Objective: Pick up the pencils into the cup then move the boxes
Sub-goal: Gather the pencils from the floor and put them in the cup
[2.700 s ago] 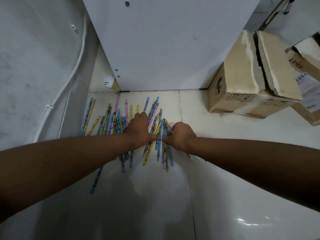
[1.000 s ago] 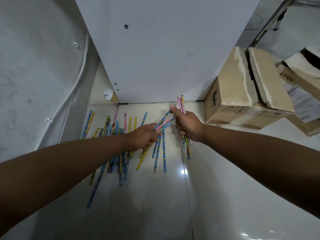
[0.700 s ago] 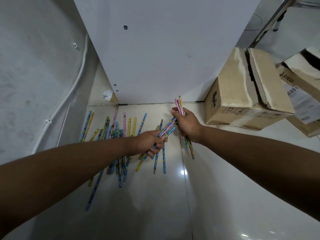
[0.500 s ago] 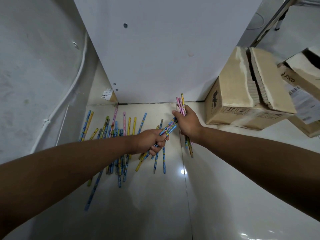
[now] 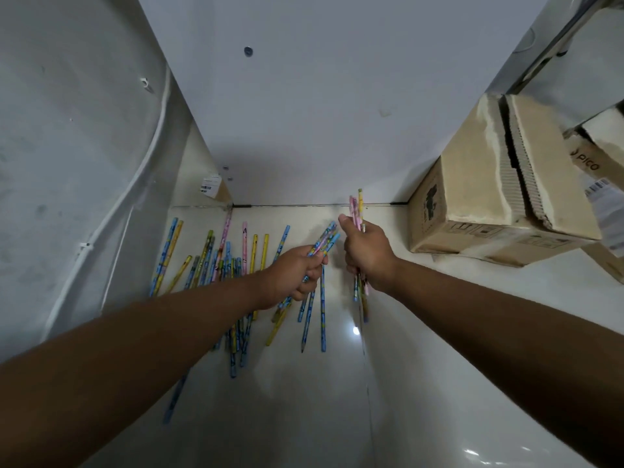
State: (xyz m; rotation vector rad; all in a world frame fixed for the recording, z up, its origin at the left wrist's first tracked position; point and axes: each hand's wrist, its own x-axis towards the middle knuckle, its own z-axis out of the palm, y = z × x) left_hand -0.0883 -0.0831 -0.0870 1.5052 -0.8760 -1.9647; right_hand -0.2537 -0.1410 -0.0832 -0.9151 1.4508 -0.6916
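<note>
Many coloured pencils (image 5: 216, 261) lie scattered on the pale tiled floor in front of a white cabinet. My left hand (image 5: 293, 271) is closed around a small bunch of blue and pink pencils (image 5: 326, 236) that slants up to the right. My right hand (image 5: 366, 255) grips another bunch of pencils (image 5: 356, 207), held nearly upright, with ends sticking out above and below the fist. The two hands are close together above the floor. A large cardboard box (image 5: 496, 197) stands on the floor to the right. No cup is in view.
The white cabinet side (image 5: 320, 113) rises straight ahead. A grey wall with a white cable (image 5: 135, 177) closes off the left. A second cardboard box with a label (image 5: 597, 163) leans behind the first at the far right. Glossy floor tiles (image 5: 405, 400) spread toward me.
Both hands went from pressing on the pile to lifting bunches of pencils off the floor. In the last half second the left hand's bunch has moved slightly apart from the right hand.
</note>
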